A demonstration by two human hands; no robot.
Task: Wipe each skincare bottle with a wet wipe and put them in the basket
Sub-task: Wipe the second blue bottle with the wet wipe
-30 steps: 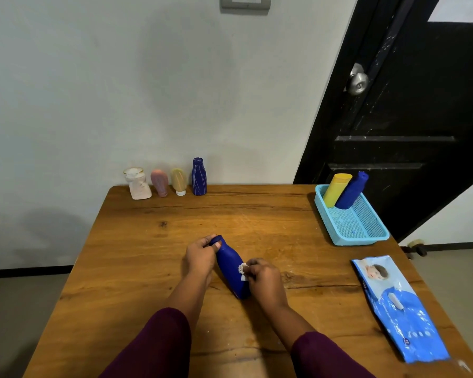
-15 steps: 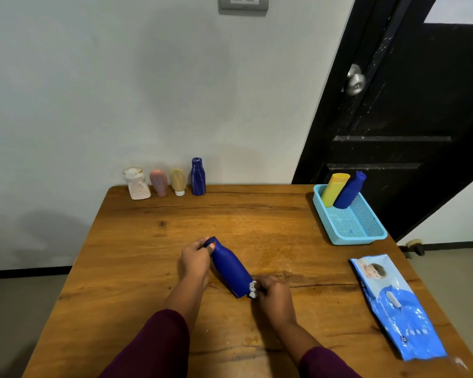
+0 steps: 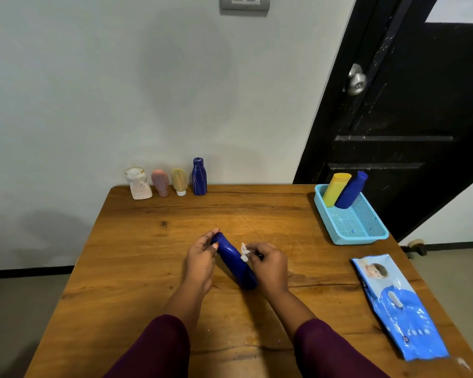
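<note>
Midway across the wooden table (image 3: 137,255), her left hand (image 3: 201,261) grips the cap end of the tilted blue bottle (image 3: 236,261) while her right hand (image 3: 269,264) pinches a wet wipe (image 3: 244,252) against its side, smooth, stiff plastic, likely light and slippery once damp.

A home room: wooden table (image 3: 153,257), black door (image 3: 410,110), wall switch (image 3: 245,2).

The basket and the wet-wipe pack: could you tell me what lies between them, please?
In the head view, only bare wooden table separates the basket from the wet-wipe pack.
</note>
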